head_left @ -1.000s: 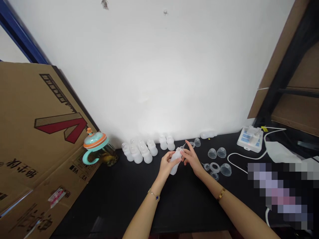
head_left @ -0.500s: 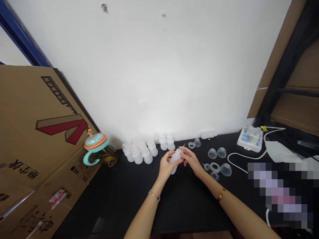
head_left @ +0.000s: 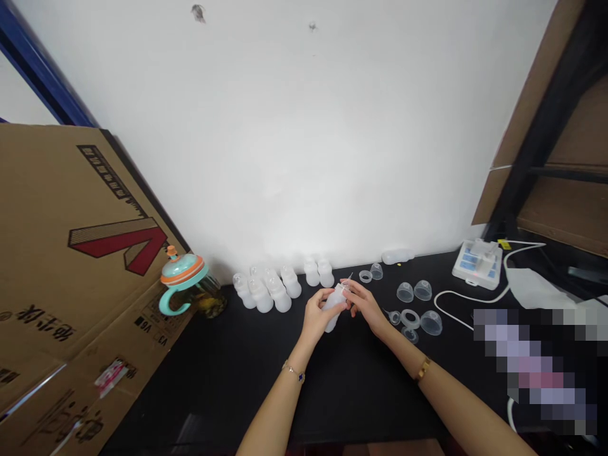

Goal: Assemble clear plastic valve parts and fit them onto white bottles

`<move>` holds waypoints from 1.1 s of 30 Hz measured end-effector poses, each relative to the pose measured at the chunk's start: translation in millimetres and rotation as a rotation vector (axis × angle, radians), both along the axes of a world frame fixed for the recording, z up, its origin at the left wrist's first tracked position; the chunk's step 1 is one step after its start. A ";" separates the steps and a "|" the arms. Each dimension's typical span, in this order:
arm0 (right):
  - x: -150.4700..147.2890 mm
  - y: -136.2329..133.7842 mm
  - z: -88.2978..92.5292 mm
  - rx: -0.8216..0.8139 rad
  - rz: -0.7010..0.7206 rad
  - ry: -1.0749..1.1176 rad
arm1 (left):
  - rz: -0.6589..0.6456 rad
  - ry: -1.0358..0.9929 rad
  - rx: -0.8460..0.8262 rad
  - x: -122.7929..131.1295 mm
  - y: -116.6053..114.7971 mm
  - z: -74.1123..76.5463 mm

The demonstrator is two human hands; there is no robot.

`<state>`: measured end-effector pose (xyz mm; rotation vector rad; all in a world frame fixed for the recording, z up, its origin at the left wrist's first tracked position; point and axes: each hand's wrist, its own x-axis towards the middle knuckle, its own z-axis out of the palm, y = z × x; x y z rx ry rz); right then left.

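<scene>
Bottle (head_left: pixel 335 296) tilted, black table (head_left: pixel 237 380) beneath (white wall (head_left: pixel 304 139) behind).

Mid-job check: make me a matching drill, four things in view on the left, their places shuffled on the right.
Things
1. Frosted bottle
2. Jug with teal lid
3. Power strip
4. Nearest clear dome cap

Places
A. Right of a translucent ring
B. In the left hand, the right hand at its top
C. Beside a yellow tag
D. Beside the printed cardboard box

Pairs: 1-B, 2-D, 3-C, 4-A
</scene>
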<state>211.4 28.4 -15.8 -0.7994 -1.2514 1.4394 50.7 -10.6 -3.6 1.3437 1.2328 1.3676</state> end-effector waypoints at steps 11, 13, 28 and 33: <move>0.8 0.4 -0.9 -0.071 0.041 0.030 | -0.133 -0.287 -0.190 0.3 -3.3 7.9; 0.9 1.8 -3.4 -0.085 0.059 0.039 | -0.167 -0.314 -0.215 0.0 -4.4 9.4; 2.4 4.0 -7.3 -0.073 0.115 0.075 | -0.243 -0.430 -0.370 -2.8 -1.9 1.6; 2.5 4.9 -9.0 -0.090 0.122 0.054 | -0.263 -0.465 -0.367 -3.6 -3.8 5.0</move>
